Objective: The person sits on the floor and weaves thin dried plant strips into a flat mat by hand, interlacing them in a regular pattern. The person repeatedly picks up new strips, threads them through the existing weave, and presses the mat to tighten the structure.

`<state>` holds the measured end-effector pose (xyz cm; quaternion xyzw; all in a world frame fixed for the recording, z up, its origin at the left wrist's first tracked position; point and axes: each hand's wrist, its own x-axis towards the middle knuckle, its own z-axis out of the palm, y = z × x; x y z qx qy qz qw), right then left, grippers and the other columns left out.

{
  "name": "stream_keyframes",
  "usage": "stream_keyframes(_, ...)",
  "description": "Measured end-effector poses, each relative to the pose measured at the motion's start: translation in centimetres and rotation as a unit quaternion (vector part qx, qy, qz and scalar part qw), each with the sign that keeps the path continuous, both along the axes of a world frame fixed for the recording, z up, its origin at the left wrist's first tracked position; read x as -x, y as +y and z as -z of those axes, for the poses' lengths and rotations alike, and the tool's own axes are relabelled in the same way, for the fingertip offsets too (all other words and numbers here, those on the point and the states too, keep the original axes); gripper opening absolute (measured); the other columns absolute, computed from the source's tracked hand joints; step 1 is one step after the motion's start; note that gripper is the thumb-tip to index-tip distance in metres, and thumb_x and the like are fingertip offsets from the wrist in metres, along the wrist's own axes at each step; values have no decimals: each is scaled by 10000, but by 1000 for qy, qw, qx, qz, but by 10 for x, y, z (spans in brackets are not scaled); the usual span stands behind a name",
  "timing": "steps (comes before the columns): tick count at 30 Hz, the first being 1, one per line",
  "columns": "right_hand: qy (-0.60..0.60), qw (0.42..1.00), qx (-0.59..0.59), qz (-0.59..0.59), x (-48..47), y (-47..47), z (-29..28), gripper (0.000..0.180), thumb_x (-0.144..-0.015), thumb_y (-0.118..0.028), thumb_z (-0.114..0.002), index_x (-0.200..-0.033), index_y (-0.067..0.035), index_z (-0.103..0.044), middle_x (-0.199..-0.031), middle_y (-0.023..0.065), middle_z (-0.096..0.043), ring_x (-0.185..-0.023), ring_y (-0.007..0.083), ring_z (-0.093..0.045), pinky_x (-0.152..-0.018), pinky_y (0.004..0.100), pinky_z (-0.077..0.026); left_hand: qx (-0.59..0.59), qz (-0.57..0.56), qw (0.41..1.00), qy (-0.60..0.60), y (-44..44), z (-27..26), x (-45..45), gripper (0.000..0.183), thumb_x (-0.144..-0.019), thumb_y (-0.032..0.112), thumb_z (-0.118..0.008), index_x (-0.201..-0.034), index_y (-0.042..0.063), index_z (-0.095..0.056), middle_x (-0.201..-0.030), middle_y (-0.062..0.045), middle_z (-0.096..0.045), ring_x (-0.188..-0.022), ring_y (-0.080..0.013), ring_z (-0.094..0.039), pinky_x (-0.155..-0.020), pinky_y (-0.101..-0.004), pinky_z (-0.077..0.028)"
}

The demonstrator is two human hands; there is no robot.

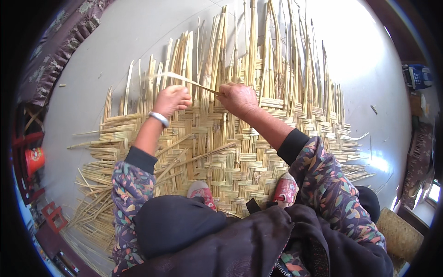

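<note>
A large woven mat of split reed strips [242, 166] lies on the floor under both pink shoes, its loose strip ends fanning out ahead and to the sides. My right hand [238, 98] is closed on the end of one thin split reed strip [202, 86], held above the mat. From that hand the strip slants up and to the left, where its far end blurs. Just below the strip is my left hand [174, 100], with a silver bracelet on its wrist; its fingers are bent and apart from the strip, and nothing shows in them.
Loose reeds [204, 154] lie across the mat, and a heap of thin reeds [91, 214] spreads at the lower left. At the left edge are a red bucket [34, 160] and a small red stool [54, 217]. A rolled woven mat [398, 235] is at the lower right.
</note>
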<state>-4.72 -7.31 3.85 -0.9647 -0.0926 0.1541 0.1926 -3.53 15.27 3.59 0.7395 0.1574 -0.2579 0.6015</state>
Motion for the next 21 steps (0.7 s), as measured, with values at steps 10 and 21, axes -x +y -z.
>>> stream_keyframes(10, 19, 994, -24, 104, -4, -1, -10, 137, -810, -214, -508, -861, -93, -546, -734, 147, -639, -721, 354, -625, -689, 471, -477, -220, 199, 946, -129, -79, 42, -70, 342, -849, 28, -497, -1186, 0, -546, -990, -93, -661, -850, -161, -635, -722, -267, -496)
stream_keyframes(21, 112, 964, -142, 196, -15, -20, 1, 211, -760, -244, -574, -865, -66, -619, -843, 156, -656, -833, 329, -628, -770, 414, -492, -256, 199, 943, -71, -104, 46, -105, 445, -702, 245, -765, -997, -52, -613, -927, -172, -668, -844, -263, -648, -759, -350, -500)
